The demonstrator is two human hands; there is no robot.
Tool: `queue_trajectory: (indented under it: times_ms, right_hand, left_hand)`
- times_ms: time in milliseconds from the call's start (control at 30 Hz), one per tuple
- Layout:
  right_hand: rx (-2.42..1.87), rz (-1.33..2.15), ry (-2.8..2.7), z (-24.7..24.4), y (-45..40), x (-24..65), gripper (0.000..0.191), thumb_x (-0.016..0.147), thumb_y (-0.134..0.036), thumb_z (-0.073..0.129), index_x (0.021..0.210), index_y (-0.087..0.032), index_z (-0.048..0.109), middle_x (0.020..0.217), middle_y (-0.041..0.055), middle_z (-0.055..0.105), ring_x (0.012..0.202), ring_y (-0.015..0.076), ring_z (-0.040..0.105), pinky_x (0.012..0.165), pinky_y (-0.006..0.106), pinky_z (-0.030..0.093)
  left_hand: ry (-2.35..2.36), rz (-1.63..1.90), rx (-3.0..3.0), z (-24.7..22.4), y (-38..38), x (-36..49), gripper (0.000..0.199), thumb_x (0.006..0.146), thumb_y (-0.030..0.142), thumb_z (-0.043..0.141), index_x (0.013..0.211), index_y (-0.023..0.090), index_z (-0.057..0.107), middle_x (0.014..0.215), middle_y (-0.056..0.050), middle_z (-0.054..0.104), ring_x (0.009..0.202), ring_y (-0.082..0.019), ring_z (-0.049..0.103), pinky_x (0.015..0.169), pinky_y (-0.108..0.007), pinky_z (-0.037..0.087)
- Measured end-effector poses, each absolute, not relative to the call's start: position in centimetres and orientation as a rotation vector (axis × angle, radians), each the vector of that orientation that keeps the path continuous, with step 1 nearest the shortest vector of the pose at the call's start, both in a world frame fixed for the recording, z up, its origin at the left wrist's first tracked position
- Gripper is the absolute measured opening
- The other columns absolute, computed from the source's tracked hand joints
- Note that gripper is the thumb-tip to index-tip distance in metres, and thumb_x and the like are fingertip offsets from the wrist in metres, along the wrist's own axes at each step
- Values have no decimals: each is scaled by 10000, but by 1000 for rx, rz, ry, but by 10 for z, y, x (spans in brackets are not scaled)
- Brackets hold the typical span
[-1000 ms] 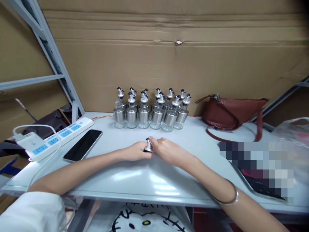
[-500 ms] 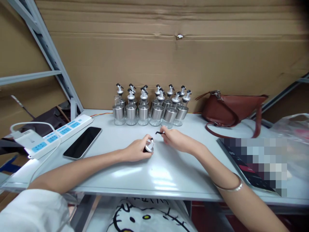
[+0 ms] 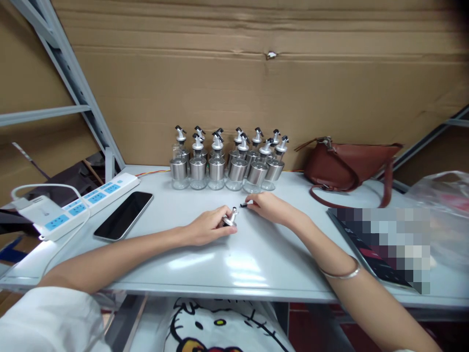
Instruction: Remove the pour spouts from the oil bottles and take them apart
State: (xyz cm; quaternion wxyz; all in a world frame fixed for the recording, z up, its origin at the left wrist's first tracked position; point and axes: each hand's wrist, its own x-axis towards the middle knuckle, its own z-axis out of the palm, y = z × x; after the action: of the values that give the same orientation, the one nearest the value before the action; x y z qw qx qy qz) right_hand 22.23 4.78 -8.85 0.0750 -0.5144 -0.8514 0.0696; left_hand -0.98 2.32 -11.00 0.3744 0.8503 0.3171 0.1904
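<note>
My left hand (image 3: pixel 209 226) is closed round a silver pourer top (image 3: pixel 230 218), its narrow spout pointing up, above the middle of the grey table (image 3: pixel 220 266). Just to the right, my right hand (image 3: pixel 266 205) pinches a small black piece (image 3: pixel 243 206) between thumb and fingertips. A small gap separates the black piece from the spout. Behind both hands stand several glass bottles with steel bands (image 3: pixel 217 169), in rows, fitted with silver pourers and black flip caps.
A phone (image 3: pixel 123 215) and a white power strip (image 3: pixel 91 201) with a charger lie on the left. To the right are a brown bag (image 3: pixel 335 166), a partly blurred dark flat object (image 3: pixel 366 252) and a clear plastic bag (image 3: pixel 447 210). Cardboard (image 3: pixel 205 88) stands behind.
The pourer top has turned more upright in my left hand, its spout now clearer to see. My right hand has shifted slightly, and the black piece points differently and looks shorter.
</note>
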Motion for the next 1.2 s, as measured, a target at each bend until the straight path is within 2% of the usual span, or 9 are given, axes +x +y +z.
queue_trajectory:
  times_ms: [200, 300, 433, 533, 667, 800, 900, 1200]
  right_hand:
    - [-1598, 222, -2513, -85, 46, 222, 161, 810, -84, 538, 905, -148, 651, 762, 64, 663, 654, 164, 580, 598, 237, 385]
    - [-1505, 284, -2545, -86, 47, 223, 194, 800, -58, 513, 872, -142, 672, 777, 64, 666, 663, 158, 574, 628, 241, 404]
    - [-1476, 281, -2578, -89, 49, 226, 218, 788, -48, 517, 882, -131, 696, 802, 82, 680, 700, 178, 592, 655, 258, 422]
    - [-1469, 248, -2581, -88, 49, 227, 263, 818, -42, 464, 881, -136, 702, 863, 100, 697, 748, 195, 618, 682, 273, 438]
    - [-1399, 210, -2560, -80, 43, 222, 265, 853, -60, 437, 870, -136, 690, 882, 108, 699, 784, 212, 639, 708, 293, 462]
    - [-1171, 181, -2509, -72, 27, 207, 202, 903, -189, 464, 1014, -140, 626, 955, 113, 675, 828, 218, 634, 755, 337, 479]
    - [-955, 228, -2540, -72, 16, 195, 182, 908, -206, 470, 1043, -158, 581, 976, 101, 665, 882, 208, 626, 787, 337, 479]
    - [-1088, 388, -2501, -74, 11, 186, 91, 940, -206, 408, 943, -174, 493, 861, 65, 655, 731, 161, 589, 646, 258, 432]
  left_hand:
    - [810, 517, 2112, -109, 22, -8, 261, 852, 393, 472, 992, 172, 471, 691, 47, 442, 619, -116, 397, 600, -222, 316]
    - [797, 521, 2092, -107, 22, -8, 231, 846, 354, 462, 987, 173, 482, 704, 43, 452, 627, -116, 400, 604, -220, 321]
    - [796, 525, 2046, -102, 21, -8, 165, 827, 248, 406, 968, 175, 455, 817, 10, 526, 687, -125, 440, 648, -230, 349]
    - [818, 522, 2014, -101, 21, -7, 136, 808, 193, 374, 933, 186, 426, 803, 17, 505, 678, -123, 428, 637, -227, 350]
    - [849, 561, 1996, -103, 22, -7, 97, 843, 255, 392, 910, 191, 421, 752, 36, 440, 673, -120, 405, 647, -233, 344]
    - [794, 602, 1780, -107, 24, -6, 166, 871, 351, 404, 846, 187, 415, 730, 44, 407, 651, -102, 386, 619, -211, 366]
    - [759, 618, 1662, -109, 25, -5, 222, 867, 397, 417, 815, 181, 424, 758, 38, 406, 673, -96, 402, 610, -195, 381]
    - [659, 620, 1752, -110, 24, -9, 344, 904, 491, 359, 804, 169, 428, 737, 29, 464, 546, -75, 413, 550, -222, 361]
